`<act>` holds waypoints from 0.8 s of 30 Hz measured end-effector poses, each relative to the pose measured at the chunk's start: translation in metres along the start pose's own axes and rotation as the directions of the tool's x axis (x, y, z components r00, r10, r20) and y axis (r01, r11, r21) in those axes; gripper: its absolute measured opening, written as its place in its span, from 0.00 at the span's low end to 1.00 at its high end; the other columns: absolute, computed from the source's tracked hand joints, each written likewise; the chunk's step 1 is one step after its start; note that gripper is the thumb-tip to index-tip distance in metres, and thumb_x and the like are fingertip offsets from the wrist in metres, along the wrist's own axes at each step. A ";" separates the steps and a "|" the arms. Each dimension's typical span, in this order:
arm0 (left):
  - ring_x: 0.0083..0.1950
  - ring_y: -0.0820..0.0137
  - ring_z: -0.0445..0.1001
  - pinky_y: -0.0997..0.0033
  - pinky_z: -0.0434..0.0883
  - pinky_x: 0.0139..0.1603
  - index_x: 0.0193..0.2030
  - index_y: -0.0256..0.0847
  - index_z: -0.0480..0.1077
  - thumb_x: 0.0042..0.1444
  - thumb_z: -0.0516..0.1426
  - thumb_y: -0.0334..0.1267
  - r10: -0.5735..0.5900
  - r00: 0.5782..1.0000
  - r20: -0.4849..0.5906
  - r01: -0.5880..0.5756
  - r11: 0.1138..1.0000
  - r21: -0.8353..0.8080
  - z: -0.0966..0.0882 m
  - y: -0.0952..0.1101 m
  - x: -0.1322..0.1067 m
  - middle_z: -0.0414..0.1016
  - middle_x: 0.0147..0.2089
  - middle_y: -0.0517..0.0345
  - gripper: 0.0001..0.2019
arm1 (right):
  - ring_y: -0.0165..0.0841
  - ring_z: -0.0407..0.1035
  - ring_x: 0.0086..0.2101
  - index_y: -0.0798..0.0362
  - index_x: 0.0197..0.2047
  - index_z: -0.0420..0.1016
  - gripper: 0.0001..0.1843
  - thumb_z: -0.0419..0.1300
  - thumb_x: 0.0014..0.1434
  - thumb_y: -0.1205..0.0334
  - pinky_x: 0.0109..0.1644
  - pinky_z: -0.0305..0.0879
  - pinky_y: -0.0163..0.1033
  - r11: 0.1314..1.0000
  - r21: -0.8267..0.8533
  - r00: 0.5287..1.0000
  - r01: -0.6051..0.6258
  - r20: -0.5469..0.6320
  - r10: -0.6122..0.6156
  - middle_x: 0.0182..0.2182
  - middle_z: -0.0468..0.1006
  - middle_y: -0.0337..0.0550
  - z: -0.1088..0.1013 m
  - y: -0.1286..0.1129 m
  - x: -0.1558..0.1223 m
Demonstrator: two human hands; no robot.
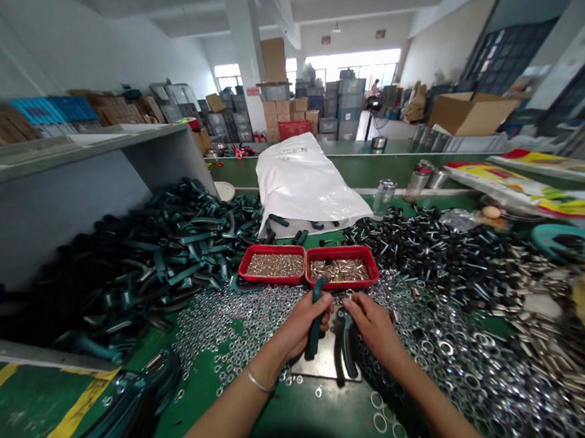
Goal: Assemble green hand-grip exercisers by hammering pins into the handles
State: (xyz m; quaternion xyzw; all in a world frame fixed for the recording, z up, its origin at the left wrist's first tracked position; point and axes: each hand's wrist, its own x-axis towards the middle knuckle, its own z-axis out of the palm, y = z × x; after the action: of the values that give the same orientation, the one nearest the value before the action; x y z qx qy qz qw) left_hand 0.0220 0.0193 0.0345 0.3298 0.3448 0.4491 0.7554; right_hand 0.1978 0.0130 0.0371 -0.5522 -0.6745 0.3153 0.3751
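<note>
Wrapped around a dark green curved handle (315,331), my left hand (301,323) holds it upright above a metal plate (307,368). My right hand (368,320) is closed, thumb and fingertips pinched over the top end of a second dark green and black handle (348,343). Whatever lies between those right fingertips is too small to make out. That second handle rests on the plate. Just beyond my hands stand two red trays side by side: the left tray (274,281) holds small brass-coloured parts, the right tray (376,275) holds small pins.
Green handles (191,238) are heaped at the left beside a grey shelf (169,160). Small nuts (234,335) are scattered left of the plate. Metal rings (446,348) and black-headed bolts (421,248) cover the right side. A white sack (308,180) lies behind the trays.
</note>
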 end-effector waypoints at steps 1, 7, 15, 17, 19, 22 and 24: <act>0.27 0.80 0.65 0.80 0.62 0.27 0.44 0.38 0.66 0.55 0.63 0.52 -0.020 1.000 0.000 0.020 1.000 -0.020 -0.001 -0.002 0.001 0.69 0.34 0.60 0.20 | 0.33 0.64 0.27 0.49 0.30 0.63 0.18 0.50 0.68 0.47 0.33 0.57 0.36 1.000 -0.009 1.000 0.004 0.001 -0.004 0.25 0.68 0.35 0.000 -0.001 0.002; 0.21 0.78 0.65 0.80 0.61 0.22 0.46 0.41 0.63 0.60 0.56 0.56 0.049 0.998 -0.049 -0.040 0.986 0.165 -0.004 -0.015 0.003 0.71 0.27 0.62 0.20 | 0.34 0.68 0.30 0.49 0.35 0.64 0.15 0.49 0.69 0.50 0.36 0.58 0.37 0.994 -0.098 0.998 0.044 0.054 -0.039 0.29 0.73 0.38 -0.002 -0.008 0.011; 0.13 0.76 0.62 0.82 0.56 0.12 0.45 0.42 0.60 0.62 0.47 0.62 0.064 0.996 -0.062 -0.028 0.883 0.469 0.004 -0.011 0.004 0.68 0.20 0.66 0.23 | 0.36 0.71 0.31 0.49 0.37 0.65 0.13 0.49 0.70 0.52 0.37 0.59 0.37 0.977 -0.202 0.991 0.062 0.126 -0.037 0.30 0.75 0.40 -0.001 -0.006 0.016; 0.12 0.76 0.61 0.82 0.56 0.11 0.44 0.42 0.59 0.63 0.46 0.62 0.082 0.996 -0.046 -0.043 0.835 0.549 0.009 -0.010 0.005 0.67 0.18 0.68 0.23 | 0.35 0.71 0.31 0.49 0.36 0.65 0.13 0.49 0.70 0.53 0.37 0.60 0.37 0.982 -0.179 0.994 0.065 0.101 -0.048 0.30 0.75 0.40 -0.002 -0.005 0.015; 0.12 0.75 0.61 0.82 0.56 0.11 0.45 0.42 0.59 0.64 0.45 0.61 0.104 0.994 -0.023 -0.069 0.796 0.601 0.014 -0.010 0.005 0.66 0.17 0.68 0.22 | 0.35 0.71 0.32 0.50 0.36 0.66 0.13 0.49 0.70 0.53 0.38 0.60 0.37 0.987 -0.146 0.996 0.072 0.070 -0.062 0.31 0.76 0.40 -0.004 -0.005 0.012; 0.12 0.74 0.61 0.80 0.56 0.11 0.45 0.42 0.57 0.65 0.44 0.60 0.139 0.990 -0.009 -0.100 0.756 0.647 0.018 -0.011 0.003 0.64 0.17 0.70 0.21 | 0.35 0.71 0.32 0.50 0.38 0.66 0.12 0.49 0.70 0.53 0.38 0.61 0.37 0.991 -0.110 0.997 0.078 0.028 -0.075 0.32 0.76 0.40 -0.006 -0.007 0.007; 0.13 0.74 0.61 0.79 0.57 0.12 0.46 0.42 0.58 0.66 0.43 0.59 0.163 0.987 -0.010 -0.114 0.731 0.673 0.019 -0.012 0.000 0.64 0.18 0.69 0.21 | 0.34 0.71 0.32 0.50 0.38 0.66 0.13 0.48 0.70 0.53 0.38 0.61 0.37 0.993 -0.097 0.998 0.069 0.016 -0.068 0.31 0.75 0.40 -0.006 -0.009 0.003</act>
State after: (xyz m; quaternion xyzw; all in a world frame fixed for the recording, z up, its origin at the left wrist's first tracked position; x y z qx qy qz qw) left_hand 0.0428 0.0116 0.0351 0.5883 0.4829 0.3612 0.5387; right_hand 0.1983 0.0143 0.0484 -0.5445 -0.7100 0.2721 0.3541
